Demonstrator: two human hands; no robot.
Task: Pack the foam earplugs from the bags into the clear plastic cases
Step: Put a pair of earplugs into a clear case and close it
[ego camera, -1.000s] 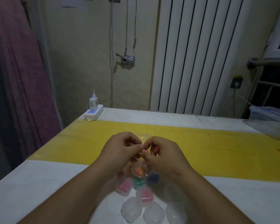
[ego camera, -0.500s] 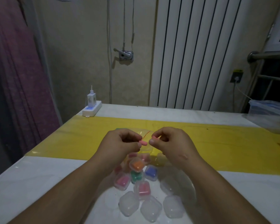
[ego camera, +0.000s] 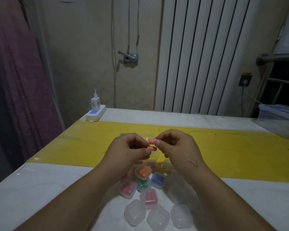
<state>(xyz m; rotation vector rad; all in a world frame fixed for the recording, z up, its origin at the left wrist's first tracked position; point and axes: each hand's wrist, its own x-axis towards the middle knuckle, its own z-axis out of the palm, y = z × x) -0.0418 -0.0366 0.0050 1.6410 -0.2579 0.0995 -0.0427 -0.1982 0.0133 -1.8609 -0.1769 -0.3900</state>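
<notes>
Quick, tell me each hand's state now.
Left hand: pinching the lower pink earplug.
Right hand: pinching the upper pink earplug.

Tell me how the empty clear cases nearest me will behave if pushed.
The empty clear cases look thin and hollow, so probably light. On the glossy white table they would likely slide rather than tip, lying low and flat.

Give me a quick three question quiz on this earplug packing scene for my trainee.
1. True or false: the left hand pinches one small pink foam earplug, the right hand another.
2. How many empty clear plastic cases form the row nearest the camera? A one, B three, C six.
3. Fill in: the white power strip lies at the far ___ corner of the white table.
Key: 1 true; 2 B; 3 left.
</notes>
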